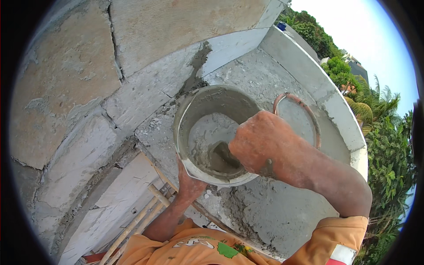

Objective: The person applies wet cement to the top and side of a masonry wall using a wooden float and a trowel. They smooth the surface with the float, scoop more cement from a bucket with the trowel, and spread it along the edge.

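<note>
We are holding the bucket (pixel 212 132) from below with our left hand (pixel 189 182); its fingers are gripping the near rim and the underside, so most of them are hidden and we cannot tell exactly how they are curling. Our right hand (pixel 260 141) is reaching in over the right side of the rim, and its fingers are closing in a fist around a tool (pixel 223 154) whose dark end is going down and to the left into the mortar (pixel 207 141). So the mortar is lying below and left of the right fingers, and the right hand is the nearer one to it. The bucket is sitting on the concrete ledge (pixel 274 203), close to the block wall (pixel 88 88). It is grey, round and smeared, and the mortar is wet and filling only the bottom. A second round pan (pixel 300 115) is standing just behind it
</note>
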`<state>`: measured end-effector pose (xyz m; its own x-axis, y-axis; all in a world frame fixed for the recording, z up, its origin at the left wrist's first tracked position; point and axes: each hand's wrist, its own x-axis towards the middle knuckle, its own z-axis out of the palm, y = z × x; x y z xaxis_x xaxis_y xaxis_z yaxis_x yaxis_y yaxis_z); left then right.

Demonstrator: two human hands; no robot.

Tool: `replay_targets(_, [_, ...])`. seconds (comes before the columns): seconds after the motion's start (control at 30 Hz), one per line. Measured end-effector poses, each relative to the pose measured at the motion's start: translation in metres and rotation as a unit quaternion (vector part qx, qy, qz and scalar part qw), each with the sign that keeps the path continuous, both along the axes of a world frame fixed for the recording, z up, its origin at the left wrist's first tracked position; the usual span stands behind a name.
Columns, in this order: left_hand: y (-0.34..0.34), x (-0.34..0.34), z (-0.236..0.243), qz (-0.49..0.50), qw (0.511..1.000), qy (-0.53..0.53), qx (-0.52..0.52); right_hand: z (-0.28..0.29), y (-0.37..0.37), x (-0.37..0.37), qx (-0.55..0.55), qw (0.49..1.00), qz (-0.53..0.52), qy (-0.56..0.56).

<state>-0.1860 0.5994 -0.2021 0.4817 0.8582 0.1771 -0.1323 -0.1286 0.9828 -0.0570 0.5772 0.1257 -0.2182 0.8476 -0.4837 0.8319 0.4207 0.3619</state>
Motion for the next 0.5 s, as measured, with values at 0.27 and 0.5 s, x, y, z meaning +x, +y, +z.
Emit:
replay_targets(0.27, [-0.004,0.002,0.006,0.004,0.999,-0.043,0.023,-0.014,0.021,0.022,0.127,0.991,-0.04,-0.033])
replay_targets(0.5, [-0.006,0.0,0.011,0.004,1.0,0.003,-0.016,-0.032,-0.011,0.006,0.049,0.986,-0.007,-0.16])
